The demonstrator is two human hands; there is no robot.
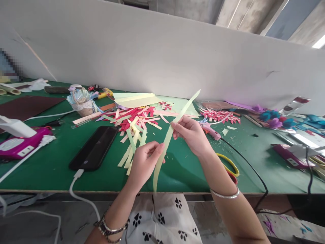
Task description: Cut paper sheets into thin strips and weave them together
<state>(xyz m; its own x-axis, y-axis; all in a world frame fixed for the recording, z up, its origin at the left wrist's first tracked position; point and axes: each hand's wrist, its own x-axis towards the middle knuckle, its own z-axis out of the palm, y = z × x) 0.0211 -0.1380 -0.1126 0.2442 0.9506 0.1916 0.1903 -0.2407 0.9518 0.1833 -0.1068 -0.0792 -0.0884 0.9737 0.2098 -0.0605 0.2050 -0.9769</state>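
Observation:
Both my hands pinch one long pale green paper strip [186,107], which slants from lower left to upper right above the green table. My left hand [146,162] grips it toward its lower end, thumb on top. Higher up the strip, my right hand [190,133] holds it between thumb and fingers. Behind my hands lies a loose pile of cut paper strips [127,117] in red, pink, yellow and green. Larger pale yellow and green paper sheets [138,100] rest behind that pile. Woven red and white paper pieces [220,116] lie to the right.
A black phone [95,147] with a charging cable lies at left, near a purple power strip [25,142]. A pink glue gun [210,130] and yellow-handled scissors [230,164] are right of my hands. A small flower basket [82,101] stands behind the phone, before a white partition [157,51].

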